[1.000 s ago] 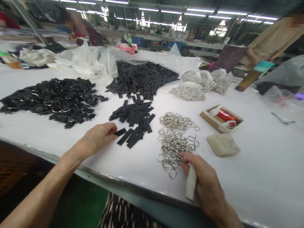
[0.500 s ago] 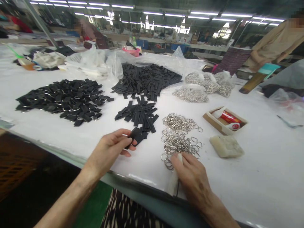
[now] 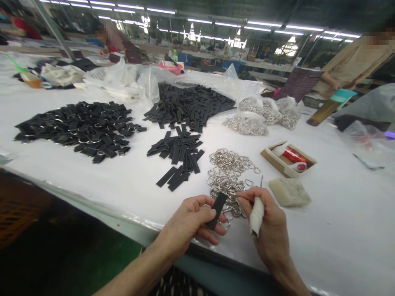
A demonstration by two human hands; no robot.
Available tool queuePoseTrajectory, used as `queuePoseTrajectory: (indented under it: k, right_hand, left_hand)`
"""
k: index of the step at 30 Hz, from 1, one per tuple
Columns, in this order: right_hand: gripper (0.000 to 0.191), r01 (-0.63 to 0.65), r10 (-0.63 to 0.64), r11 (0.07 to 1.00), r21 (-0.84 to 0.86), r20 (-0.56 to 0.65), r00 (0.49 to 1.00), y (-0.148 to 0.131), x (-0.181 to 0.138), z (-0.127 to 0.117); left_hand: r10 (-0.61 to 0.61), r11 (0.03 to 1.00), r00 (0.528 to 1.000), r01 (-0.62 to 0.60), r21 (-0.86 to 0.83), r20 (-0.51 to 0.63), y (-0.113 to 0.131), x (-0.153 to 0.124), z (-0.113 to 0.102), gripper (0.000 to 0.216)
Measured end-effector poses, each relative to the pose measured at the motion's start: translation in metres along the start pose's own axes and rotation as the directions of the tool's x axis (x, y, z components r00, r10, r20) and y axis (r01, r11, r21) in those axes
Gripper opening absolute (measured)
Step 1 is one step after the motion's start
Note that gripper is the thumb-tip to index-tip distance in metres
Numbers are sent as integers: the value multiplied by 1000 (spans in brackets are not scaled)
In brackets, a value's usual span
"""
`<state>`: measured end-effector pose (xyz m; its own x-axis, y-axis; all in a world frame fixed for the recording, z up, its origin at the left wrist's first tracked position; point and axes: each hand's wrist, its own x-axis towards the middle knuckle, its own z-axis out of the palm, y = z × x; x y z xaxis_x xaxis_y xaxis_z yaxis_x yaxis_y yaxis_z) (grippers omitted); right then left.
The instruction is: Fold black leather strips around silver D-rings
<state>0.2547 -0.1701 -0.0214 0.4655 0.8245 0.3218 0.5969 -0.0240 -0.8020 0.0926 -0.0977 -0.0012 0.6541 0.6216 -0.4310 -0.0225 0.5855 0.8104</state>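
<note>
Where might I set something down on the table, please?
Bare table lies right of the pale block; a smaller patch separates the ringed pile from the loose strips. Around the metal rings, left hand and right hand, it's crowded.

Strip (image 3: 219, 204) partly under left thumb (image 3: 207, 214)

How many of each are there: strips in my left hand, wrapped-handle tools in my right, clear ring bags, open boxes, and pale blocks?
Black strip in left hand: 1
Wrapped-handle tool in right hand: 1
Clear ring bags: 4
Open box: 1
Pale block: 1
Total: 8
</note>
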Motion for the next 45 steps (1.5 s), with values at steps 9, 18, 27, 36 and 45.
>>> queuePoseTrajectory:
  k: [9, 18, 27, 36, 45]
  right_hand:
    - [5, 126, -125, 992, 22, -31, 992, -12, -4, 9]
    - [15, 326, -326, 945, -23, -92, 941, 2, -7, 14]
    - [17, 597, -604, 793, -121, -25, 797, 4, -7, 9]
    - [22, 587, -585, 809, -10, 86, 807, 13, -15, 9]
    - [19, 759, -748, 610, -228, 150, 646, -15, -3, 10]
  left_hand:
    - [-19, 992, 999, 24, 124, -41, 1, 3, 11, 8]
    - [0, 990, 1000, -3, 141, 19, -1, 6, 9, 9]
    - [93, 991, 993, -85, -107, 69, -9, 6, 4, 54]
    - [10, 936, 996, -42, -350, -91, -6, 7, 9, 48]
    - [71, 905, 990, -114, -409, -119, -11, 4, 12, 67]
